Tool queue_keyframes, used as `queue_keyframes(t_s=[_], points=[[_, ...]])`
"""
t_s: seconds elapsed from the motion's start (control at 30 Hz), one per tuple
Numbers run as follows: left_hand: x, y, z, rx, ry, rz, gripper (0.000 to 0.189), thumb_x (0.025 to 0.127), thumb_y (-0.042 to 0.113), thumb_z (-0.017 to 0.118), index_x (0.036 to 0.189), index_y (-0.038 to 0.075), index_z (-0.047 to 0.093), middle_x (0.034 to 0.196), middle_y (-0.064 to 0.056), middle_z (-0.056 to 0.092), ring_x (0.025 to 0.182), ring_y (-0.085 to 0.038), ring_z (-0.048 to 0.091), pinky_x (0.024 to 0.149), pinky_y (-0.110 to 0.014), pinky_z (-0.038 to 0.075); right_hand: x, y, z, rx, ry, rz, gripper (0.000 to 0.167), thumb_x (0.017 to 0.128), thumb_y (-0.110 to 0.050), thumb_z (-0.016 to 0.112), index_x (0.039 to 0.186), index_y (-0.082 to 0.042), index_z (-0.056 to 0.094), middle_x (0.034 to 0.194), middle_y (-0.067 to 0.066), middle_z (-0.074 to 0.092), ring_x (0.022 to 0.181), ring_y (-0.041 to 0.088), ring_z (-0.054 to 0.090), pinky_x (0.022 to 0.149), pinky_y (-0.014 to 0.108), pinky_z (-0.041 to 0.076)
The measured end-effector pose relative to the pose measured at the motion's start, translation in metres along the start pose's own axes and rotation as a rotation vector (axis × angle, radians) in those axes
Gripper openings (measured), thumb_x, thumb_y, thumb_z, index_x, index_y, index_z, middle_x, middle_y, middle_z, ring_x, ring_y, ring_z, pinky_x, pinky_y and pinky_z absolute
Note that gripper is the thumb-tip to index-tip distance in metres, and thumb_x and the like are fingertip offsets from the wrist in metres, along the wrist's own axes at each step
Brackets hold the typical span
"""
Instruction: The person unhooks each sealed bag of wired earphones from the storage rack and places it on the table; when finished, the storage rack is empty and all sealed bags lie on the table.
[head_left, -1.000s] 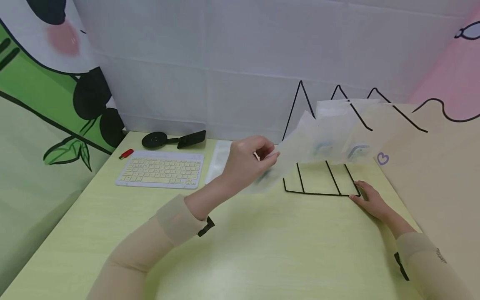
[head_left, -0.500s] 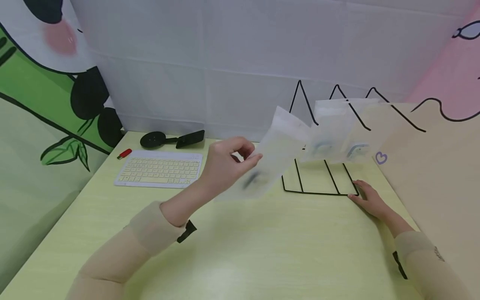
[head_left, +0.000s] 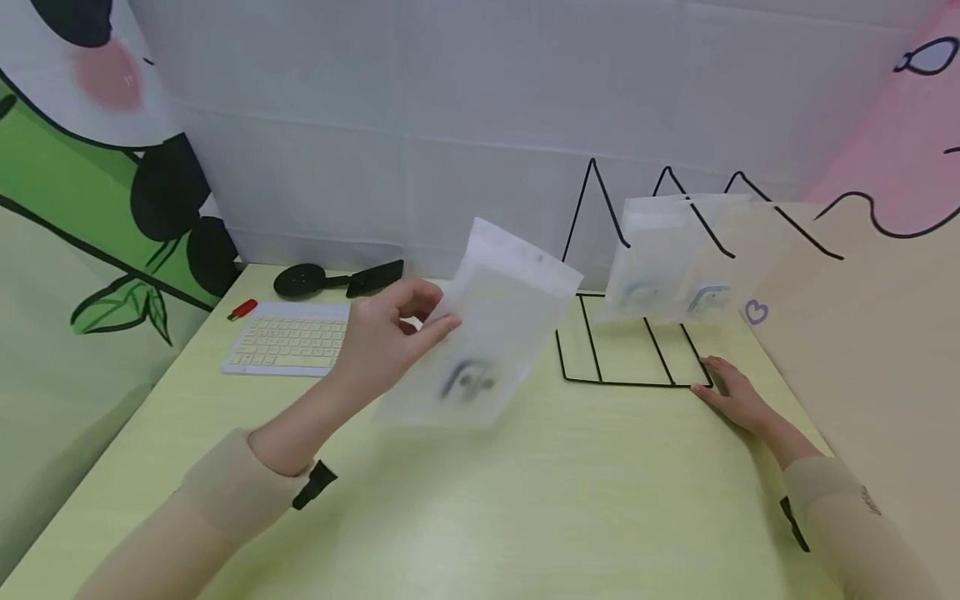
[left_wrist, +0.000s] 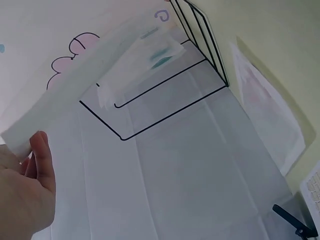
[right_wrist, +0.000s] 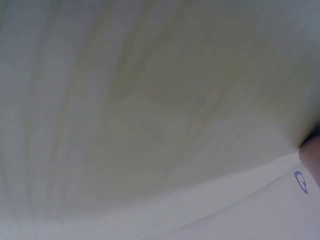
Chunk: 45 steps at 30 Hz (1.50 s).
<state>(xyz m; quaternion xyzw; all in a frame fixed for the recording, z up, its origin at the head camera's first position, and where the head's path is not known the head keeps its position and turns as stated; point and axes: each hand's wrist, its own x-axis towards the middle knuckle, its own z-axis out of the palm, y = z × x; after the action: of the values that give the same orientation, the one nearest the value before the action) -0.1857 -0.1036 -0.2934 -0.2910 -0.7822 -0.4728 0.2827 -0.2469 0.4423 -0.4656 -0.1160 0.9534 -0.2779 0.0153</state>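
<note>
My left hand (head_left: pixel 390 333) pinches a frosted, translucent plastic bag (head_left: pixel 502 325) by its side edge, above the table. The bag is tilted, with a dark print near its lower end and a small hole near its top. In the left wrist view the bag (left_wrist: pixel 75 95) runs up and right from the fingers. My right hand (head_left: pixel 735 400) holds the front right corner of a black wire rack (head_left: pixel 618 383), thumb at the front bar. Similar frosted bags (head_left: pixel 660 258) hang from the rack's middle and right arms; its left arm is bare.
A white keyboard (head_left: pixel 288 337) lies on the left, partly behind my left hand. Beyond it are a red USB stick (head_left: pixel 242 309) and a black stand with a round base (head_left: pixel 300 282). Another pale bag (left_wrist: pixel 270 110) lies on the table. Printed cloth walls surround the table.
My left hand has moved left and towards me with the bag, away from the rack, and the bag's print now faces the head camera. My right hand stays at the rack's corner.
</note>
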Motion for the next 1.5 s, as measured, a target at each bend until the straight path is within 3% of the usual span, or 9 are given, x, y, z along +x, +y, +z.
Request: queue_keyframes(t_s=[0.2, 0.37, 0.53, 0.73, 0.87, 1.0, 1.1, 1.27, 1.5], points=[[-0.015, -0.005, -0.012, -0.004, -0.025, -0.069, 0.037, 0.075, 0.006, 0.079, 0.100, 0.006, 0.052, 0.074, -0.004, 0.071, 0.053, -0.004, 0.059, 0.051, -0.015, 0.048, -0.001, -0.001, -0.001, 0.006, 0.002, 0.005, 0.067, 0.095, -0.027, 0.055, 0.142, 0.011, 0.025, 0.144, 0.041, 0.016, 0.131, 0.059, 0.014, 0.104, 0.070, 0.013], [-0.021, -0.008, -0.021, 0.051, -0.009, -0.002, 0.033, 0.073, 0.001, 0.079, 0.090, 0.004, 0.051, 0.075, -0.003, 0.070, 0.059, -0.001, 0.061, 0.053, -0.012, 0.048, 0.000, 0.000, -0.001, 0.000, 0.001, 0.011, 0.067, 0.095, -0.028, 0.055, 0.142, 0.010, 0.025, 0.145, 0.040, 0.016, 0.132, 0.058, 0.014, 0.104, 0.069, 0.013], [-0.029, -0.011, -0.032, 0.117, -0.015, 0.079, 0.023, 0.072, -0.001, 0.079, 0.086, 0.010, 0.064, 0.075, 0.004, 0.069, 0.061, 0.002, 0.056, 0.056, -0.010, 0.048, 0.000, -0.001, 0.000, 0.008, -0.002, 0.013, 0.067, 0.095, -0.027, 0.056, 0.142, 0.011, 0.026, 0.145, 0.039, 0.015, 0.132, 0.058, 0.013, 0.104, 0.069, 0.013], [-0.045, -0.022, -0.048, 0.162, -0.038, 0.070, 0.030, 0.069, 0.001, 0.081, 0.096, 0.013, 0.074, 0.083, 0.005, 0.072, 0.063, 0.004, 0.050, 0.056, -0.008, 0.047, 0.001, -0.002, 0.000, 0.006, -0.005, 0.011, 0.068, 0.095, -0.028, 0.055, 0.142, 0.011, 0.025, 0.145, 0.040, 0.014, 0.132, 0.058, 0.013, 0.105, 0.069, 0.012], [-0.055, -0.026, -0.061, 0.154, -0.047, -0.028, 0.033, 0.070, 0.000, 0.080, 0.100, 0.012, 0.074, 0.075, 0.007, 0.067, 0.062, 0.002, 0.047, 0.054, -0.008, 0.046, 0.001, -0.003, -0.001, 0.004, -0.001, 0.009, 0.068, 0.095, -0.028, 0.055, 0.142, 0.011, 0.025, 0.145, 0.040, 0.015, 0.132, 0.058, 0.013, 0.105, 0.069, 0.012], [-0.068, -0.030, -0.075, 0.159, -0.047, -0.195, 0.032, 0.071, 0.001, 0.080, 0.101, 0.013, 0.074, 0.068, 0.009, 0.056, 0.064, 0.000, 0.047, 0.057, -0.008, 0.047, 0.000, -0.002, -0.001, -0.001, -0.003, 0.013, 0.068, 0.095, -0.028, 0.055, 0.142, 0.011, 0.025, 0.145, 0.040, 0.015, 0.132, 0.058, 0.013, 0.105, 0.069, 0.012], [-0.078, -0.036, -0.086, 0.181, -0.038, -0.302, 0.031, 0.073, 0.004, 0.080, 0.102, 0.012, 0.074, 0.071, 0.013, 0.059, 0.067, 0.000, 0.049, 0.059, -0.007, 0.047, 0.000, -0.003, -0.001, 0.002, -0.003, 0.016, 0.068, 0.095, -0.028, 0.055, 0.142, 0.011, 0.025, 0.145, 0.040, 0.014, 0.132, 0.058, 0.013, 0.105, 0.069, 0.012], [-0.093, -0.046, -0.107, 0.215, -0.051, -0.415, 0.030, 0.077, 0.012, 0.078, 0.106, 0.012, 0.073, 0.081, 0.025, 0.063, 0.068, 0.004, 0.056, 0.052, -0.012, 0.046, -0.001, -0.003, -0.001, 0.004, -0.002, 0.010, 0.068, 0.095, -0.027, 0.055, 0.142, 0.012, 0.025, 0.145, 0.041, 0.015, 0.132, 0.058, 0.013, 0.105, 0.069, 0.012], [-0.113, -0.062, -0.133, 0.195, -0.096, -0.535, 0.033, 0.082, 0.017, 0.074, 0.115, 0.012, 0.068, 0.088, 0.027, 0.063, 0.069, 0.003, 0.061, 0.049, -0.018, 0.049, 0.000, -0.002, 0.000, 0.004, -0.003, 0.018, 0.068, 0.095, -0.028, 0.055, 0.142, 0.011, 0.025, 0.145, 0.040, 0.015, 0.132, 0.058, 0.013, 0.105, 0.069, 0.012]])
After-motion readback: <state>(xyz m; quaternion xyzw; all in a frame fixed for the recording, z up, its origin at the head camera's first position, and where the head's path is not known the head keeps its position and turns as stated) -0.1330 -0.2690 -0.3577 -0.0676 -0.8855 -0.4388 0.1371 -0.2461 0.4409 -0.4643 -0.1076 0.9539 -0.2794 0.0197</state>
